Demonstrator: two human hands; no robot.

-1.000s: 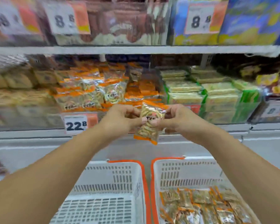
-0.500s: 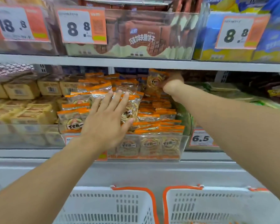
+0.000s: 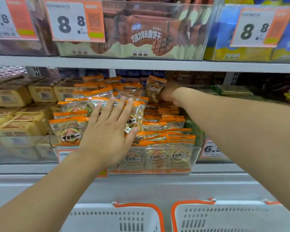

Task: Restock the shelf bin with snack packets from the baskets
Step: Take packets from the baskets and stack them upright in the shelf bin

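A clear plastic shelf bin (image 3: 196,156) on the middle shelf is packed with several orange-edged snack packets (image 3: 171,124). My left hand (image 3: 110,129) lies flat with fingers spread on the front packets, pressing them. Deep at the back of the bin, my right hand (image 3: 170,93) grips one snack packet (image 3: 155,88) and holds it upright. Two white baskets with orange rims show at the bottom: the left basket (image 3: 117,215) and the right basket (image 3: 224,215); their contents are out of view.
Yellow boxed snacks (image 3: 13,96) fill the bin to the left. Green packets (image 3: 233,91) lie to the right. The upper shelf (image 3: 141,63) carries brown wafer packs (image 3: 146,34) close above the bin. A 8.8 price tag (image 3: 74,20) hangs there.
Both hands held one packet low over the baskets a second ago. Since then my right hand carried it to the bin's back, and my left hand pressed flat on the front packets.
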